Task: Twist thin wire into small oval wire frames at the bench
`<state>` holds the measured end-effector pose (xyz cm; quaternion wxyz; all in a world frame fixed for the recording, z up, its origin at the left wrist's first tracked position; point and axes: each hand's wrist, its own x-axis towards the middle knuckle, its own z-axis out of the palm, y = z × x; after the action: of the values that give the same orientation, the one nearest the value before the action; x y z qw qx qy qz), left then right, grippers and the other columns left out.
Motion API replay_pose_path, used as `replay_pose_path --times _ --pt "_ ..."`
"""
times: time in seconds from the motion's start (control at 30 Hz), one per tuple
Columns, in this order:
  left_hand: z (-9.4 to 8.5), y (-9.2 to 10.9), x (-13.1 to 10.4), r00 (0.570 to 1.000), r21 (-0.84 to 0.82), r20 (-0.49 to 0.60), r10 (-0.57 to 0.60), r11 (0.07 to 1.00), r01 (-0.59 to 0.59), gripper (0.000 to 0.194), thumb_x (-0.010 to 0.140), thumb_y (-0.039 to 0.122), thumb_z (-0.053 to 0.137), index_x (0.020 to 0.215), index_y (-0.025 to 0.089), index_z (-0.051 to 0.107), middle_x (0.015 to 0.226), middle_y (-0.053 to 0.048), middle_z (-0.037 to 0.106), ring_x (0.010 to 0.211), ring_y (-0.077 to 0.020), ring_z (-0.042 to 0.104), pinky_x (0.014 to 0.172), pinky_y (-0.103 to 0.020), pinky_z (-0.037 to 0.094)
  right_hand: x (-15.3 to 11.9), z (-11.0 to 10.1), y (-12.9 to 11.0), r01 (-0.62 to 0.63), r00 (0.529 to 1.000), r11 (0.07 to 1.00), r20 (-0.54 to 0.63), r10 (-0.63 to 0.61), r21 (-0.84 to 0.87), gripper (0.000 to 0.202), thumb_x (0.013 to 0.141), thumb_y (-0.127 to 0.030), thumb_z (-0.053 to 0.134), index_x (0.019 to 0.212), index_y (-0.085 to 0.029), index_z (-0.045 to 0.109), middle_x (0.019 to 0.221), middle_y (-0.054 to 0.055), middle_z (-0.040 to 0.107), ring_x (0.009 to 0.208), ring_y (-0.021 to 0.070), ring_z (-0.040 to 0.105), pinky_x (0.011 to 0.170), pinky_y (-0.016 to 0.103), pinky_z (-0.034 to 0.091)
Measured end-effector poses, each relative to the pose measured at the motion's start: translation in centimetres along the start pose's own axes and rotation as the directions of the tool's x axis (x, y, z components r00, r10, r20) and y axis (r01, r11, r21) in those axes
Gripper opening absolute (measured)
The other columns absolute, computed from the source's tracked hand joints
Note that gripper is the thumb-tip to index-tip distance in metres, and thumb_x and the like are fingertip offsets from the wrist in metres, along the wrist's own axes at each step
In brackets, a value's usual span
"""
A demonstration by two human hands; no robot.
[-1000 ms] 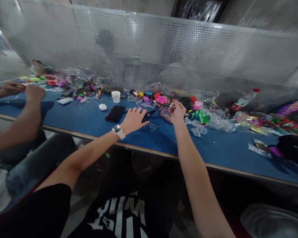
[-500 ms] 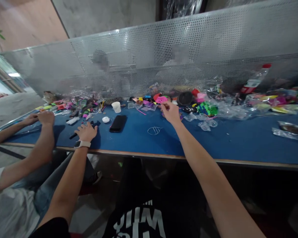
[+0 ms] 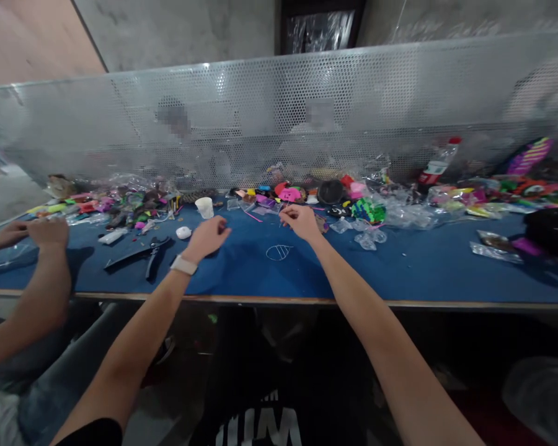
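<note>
On the blue desk (image 3: 400, 279), dark pliers (image 3: 154, 246) with handles spread, the left hand (image 3: 207, 238), fingers curled, any hold impossible to tell, a leaf-shaped wire outline (image 3: 279, 252) lying flat, the right hand (image 3: 301, 220) just beyond, fingertips pinched together, contents unclear.

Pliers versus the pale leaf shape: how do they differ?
The pliers are dark, the leaf shape pale. The pliers look larger, the leaf shape smaller. The pliers have two spread handles; the leaf shape is a thin outline with inner lines. Both lie on the blue tabletop.
</note>
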<state>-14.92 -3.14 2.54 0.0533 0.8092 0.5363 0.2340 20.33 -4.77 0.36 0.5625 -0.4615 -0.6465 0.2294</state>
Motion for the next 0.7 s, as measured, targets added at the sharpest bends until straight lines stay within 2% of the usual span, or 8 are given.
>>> replay_pose_path --times 0.07,0.13,0.2,0.23,0.33,0.4,0.53,0.7 --pt "3.1 4.7 2.7 0.979 -0.196 0.032 0.203 0.961 -0.193 0.024 0.105 0.034 0.074 0.124 0.021 0.08 0.124 -0.014 0.088 0.111 -0.031 0.084 0.108 -0.044 0.065 -0.2 0.1 0.0 -0.016 1.0 1.0 0.008 0.016 0.027 0.054 0.085 -0.076 0.089 0.089 -0.023 0.08 0.083 0.011 0.086 0.068 0.0273 0.08 0.059 0.037 0.064" --pt "5.9 8.7 5.2 0.941 -0.331 0.013 0.337 0.89 -0.314 0.014 0.104 0.03 0.075 0.112 0.021 0.081 0.114 -0.013 0.089 0.104 -0.0291 0.083 0.102 -0.043 0.066 -0.3 0.1 0.1 -0.029 1.0 0.999 0.0 0.029 0.041 0.057 0.083 -0.08 0.089 0.09 -0.024 0.08 0.083 0.011 0.086 0.069 0.0278 0.081 0.056 0.037 0.062" --pt "8.2 11.1 7.1 0.918 -0.402 -0.015 0.397 0.838 -0.369 0.008 0.102 0.024 0.073 0.102 0.02 0.08 0.103 -0.01 0.088 0.096 -0.0269 0.081 0.096 -0.041 0.065 -0.3 -0.2 0.5 -0.042 0.999 0.999 -0.015 0.043 0.03 0.059 0.081 -0.082 0.089 0.09 -0.024 0.081 0.082 0.01 0.085 0.07 0.0281 0.08 0.057 0.037 0.063" --pt "9.2 11.8 7.6 0.92 -0.42 -0.028 0.392 0.83 -0.366 0.008 0.102 0.023 0.073 0.097 0.02 0.078 0.098 -0.009 0.087 0.092 -0.0257 0.079 0.093 -0.039 0.063 -0.2 -0.3 0.8 -0.051 0.998 0.998 -0.024 0.051 0.022 0.06 0.08 -0.082 0.089 0.09 -0.024 0.081 0.081 0.01 0.085 0.07 0.028 0.08 0.057 0.038 0.064" --pt "11.2 11.8 7.4 0.936 -0.448 -0.027 0.351 0.832 -0.326 0.018 0.106 0.022 0.069 0.089 0.019 0.074 0.089 -0.007 0.083 0.083 -0.0227 0.074 0.084 -0.035 0.057 0.1 -0.7 1.6 -0.082 0.996 0.996 -0.042 0.083 0.025 0.062 0.077 -0.083 0.092 0.089 -0.024 0.08 0.079 0.01 0.083 0.067 0.0266 0.078 0.06 0.039 0.066" --pt "11.9 11.2 6.6 0.938 -0.447 -0.04 0.345 0.833 -0.325 0.021 0.109 0.023 0.068 0.089 0.019 0.073 0.088 -0.007 0.081 0.081 -0.022 0.072 0.081 -0.035 0.054 0.3 -0.8 1.9 -0.096 0.994 0.995 -0.041 0.098 0.04 0.063 0.075 -0.083 0.094 0.087 -0.023 0.079 0.079 0.01 0.083 0.065 0.0252 0.077 0.061 0.039 0.066" --pt "11.5 10.9 5.6 0.926 -0.354 -0.105 0.363 0.857 -0.376 0.018 0.109 0.026 0.075 0.093 0.019 0.074 0.092 -0.008 0.081 0.085 -0.0246 0.073 0.085 -0.037 0.054 0.4 -0.6 1.8 -0.096 0.994 0.993 -0.042 0.099 0.069 0.065 0.075 -0.084 0.097 0.088 -0.023 0.079 0.08 0.01 0.084 0.066 0.0247 0.079 0.061 0.037 0.066" --pt "10.3 11.3 5.7 0.911 -0.294 -0.129 0.392 0.862 -0.413 0.007 0.109 0.017 0.073 0.103 0.02 0.076 0.109 -0.011 0.083 0.104 -0.0295 0.077 0.096 -0.04 0.058 0.0 -0.2 1.2 -0.09 0.996 0.992 0.012 0.089 0.091 0.069 0.068 -0.088 0.098 0.081 -0.023 0.078 0.072 0.008 0.081 0.061 0.0242 0.076 0.059 0.038 0.066"
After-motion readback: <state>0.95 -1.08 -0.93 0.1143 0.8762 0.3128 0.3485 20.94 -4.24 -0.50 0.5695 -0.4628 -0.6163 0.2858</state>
